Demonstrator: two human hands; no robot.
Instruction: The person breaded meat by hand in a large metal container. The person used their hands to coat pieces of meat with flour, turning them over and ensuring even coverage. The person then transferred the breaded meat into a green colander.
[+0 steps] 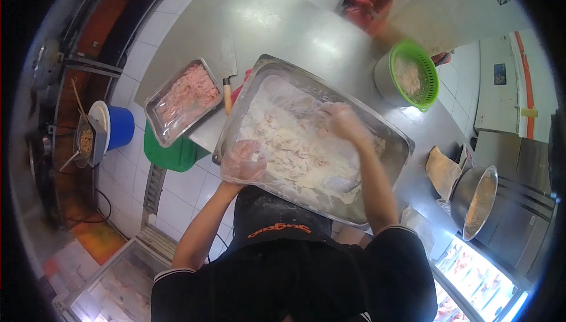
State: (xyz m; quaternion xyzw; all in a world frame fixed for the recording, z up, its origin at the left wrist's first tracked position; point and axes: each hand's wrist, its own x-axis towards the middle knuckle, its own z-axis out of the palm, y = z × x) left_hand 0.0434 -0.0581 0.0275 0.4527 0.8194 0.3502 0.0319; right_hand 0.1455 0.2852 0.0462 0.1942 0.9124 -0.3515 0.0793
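Clearly, in the head view, the floured pieces (292, 154) lie between the hands, inside a wide metal tray (396, 155) that sits over the near edge of a steel table (218, 18). From the left hand (244, 160) the pile is just to the right; from the right hand (345, 122) it lies left and nearer the body. The left hand seems the closer. It is in clear plastic, partly curled over the tray's near left corner; I cannot tell whether it grips anything. The right hand bends its fingers down over the tray's far half, and blur hides whether it holds a piece. The tray's long axis runs slantwise, one short end pointing upper left, the other lower right. The loose pile stretches roughly along that same slant, with no clear pointing end.
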